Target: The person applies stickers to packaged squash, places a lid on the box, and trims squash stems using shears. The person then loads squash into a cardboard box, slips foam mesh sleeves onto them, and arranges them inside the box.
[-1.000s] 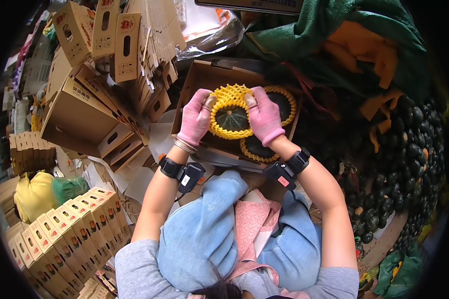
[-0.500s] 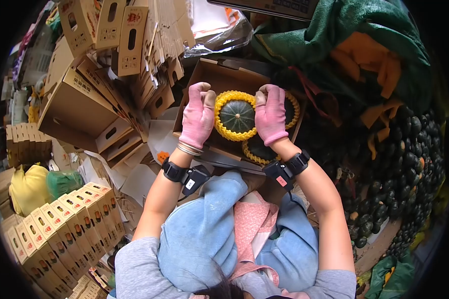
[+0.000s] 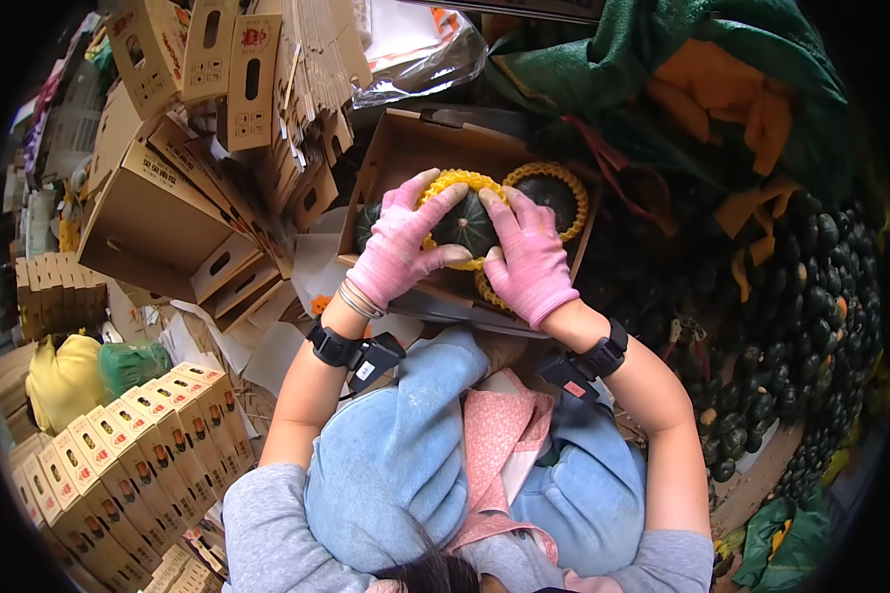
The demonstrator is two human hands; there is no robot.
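A small dark green pumpkin (image 3: 464,233) wrapped in a yellow foam net sits in the middle, over an open cardboard box (image 3: 398,146). My left hand (image 3: 405,242), in a pink glove, curves around its left side with the thumb and fingers on top. From the right, my gloved right hand (image 3: 532,255) presses its fingers and thumb onto the same pumpkin. Another netted pumpkin (image 3: 548,201) lies in the box at the right. A third net (image 3: 489,291) shows below, mostly hidden. At the box's left side, a dark green pumpkin (image 3: 368,223) is partly covered by my left hand.
Flattened cartons (image 3: 307,79) and an open carton (image 3: 158,232) stand at left. Rows of printed boxes (image 3: 129,435) fill the lower left. A big heap of pumpkins (image 3: 801,316) covers the right, below a green sack (image 3: 603,69). Clear plastic packaging (image 3: 425,59) lies beyond the box.
Both hands have shifted from the pumpkin's sides onto its top, with fingers spread over the yellow net. The right-hand pumpkin and a dark one at the left are now more exposed.
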